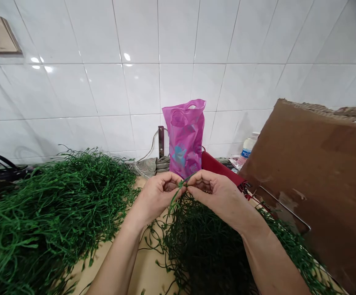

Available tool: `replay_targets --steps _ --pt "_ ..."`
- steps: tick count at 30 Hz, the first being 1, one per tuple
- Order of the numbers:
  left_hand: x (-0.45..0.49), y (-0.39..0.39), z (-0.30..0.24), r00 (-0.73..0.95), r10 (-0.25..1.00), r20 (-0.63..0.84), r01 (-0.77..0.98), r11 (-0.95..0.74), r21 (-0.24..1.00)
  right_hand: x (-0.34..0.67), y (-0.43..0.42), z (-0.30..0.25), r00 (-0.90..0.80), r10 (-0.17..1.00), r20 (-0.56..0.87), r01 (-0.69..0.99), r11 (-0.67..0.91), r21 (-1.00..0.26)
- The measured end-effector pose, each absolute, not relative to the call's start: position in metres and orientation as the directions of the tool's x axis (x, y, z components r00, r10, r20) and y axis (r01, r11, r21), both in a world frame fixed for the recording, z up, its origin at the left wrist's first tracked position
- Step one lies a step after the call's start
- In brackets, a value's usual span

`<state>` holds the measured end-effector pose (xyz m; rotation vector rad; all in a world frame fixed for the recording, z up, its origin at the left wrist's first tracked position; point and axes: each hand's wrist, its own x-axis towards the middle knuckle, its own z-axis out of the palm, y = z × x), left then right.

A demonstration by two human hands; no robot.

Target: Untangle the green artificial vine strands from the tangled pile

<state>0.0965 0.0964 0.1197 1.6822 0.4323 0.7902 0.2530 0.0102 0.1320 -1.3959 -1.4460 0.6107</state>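
Green plastic strand (181, 183) pinched between both hands at centre frame, held just above the table (149, 268). Left hand (158, 192) closed on the strand, fingertips curled in. Right hand (217, 191) also closed on it, thumb and forefinger meeting the left's. The strand trails down into a dark green pile (202, 246) under the wrists. Bigger, brighter green pile (49, 221) lies to the left, apart from the dark one. Pink plastic bag (185, 137) stands upright behind the hands, against the tiled wall (135, 82). Red item (219, 166) just beside the bag. Bottle (248, 148) further right. Brown cardboard (319, 184) leans at the right.
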Motion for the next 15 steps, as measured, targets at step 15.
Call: replay_targets --steps 15 --pt "0.0955 0.0945 0.1216 0.722 0.625 0.297 0.017 -0.445 0.896 0.2524 0.0092 0.1308 0.106 0.936 0.335 0.527 0.233 -0.817"
